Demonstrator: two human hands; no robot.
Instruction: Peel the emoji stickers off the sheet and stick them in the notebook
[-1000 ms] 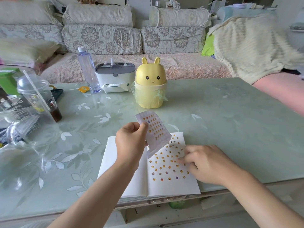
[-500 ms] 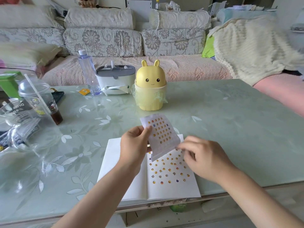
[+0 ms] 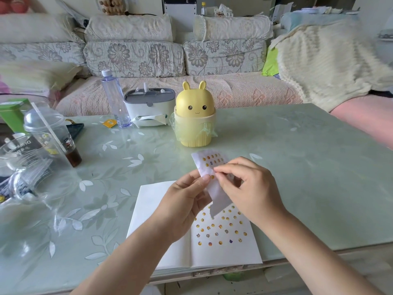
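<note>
**Moving on to the next sticker**

Watching the feed, I see the table [image 3: 297, 167] and the clutter on it lying as they did a second ago. Only the hands have shifted.

The notebook [image 3: 148, 211] lies open at the near edge. Its left page is bare and its right page is dotted with stickers [image 3: 223, 223] already stuck down.

The sheet [image 3: 212, 159] is held tilted in the air over the notebook's far edge, just near of the yellow bin [image 3: 194, 122]. A few rows of stickers remain at its far end, and its near part looks bare.

A second ago the right hand [image 3: 253, 192] was pressing on the right page. It has since lifted clear and come up to the sheet. I take that to mean the last sticker is down and a fresh peel is starting, with plenty of rows still to go.

- **Left hand:** The left hand [image 3: 182, 207] holds the sheet by its left edge, with the thumb [image 3: 205, 178] on the front face and the fingers behind, closed on the paper.
- **Right hand:** The thumb and forefinger are almost together, and the fingertips [image 3: 219, 170] pinch at the sheet's face among the stickers. The other fingers are loosely curled.

I cannot tell whether a sticker has come up yet; it is too small and lies under the fingertips.
</note>
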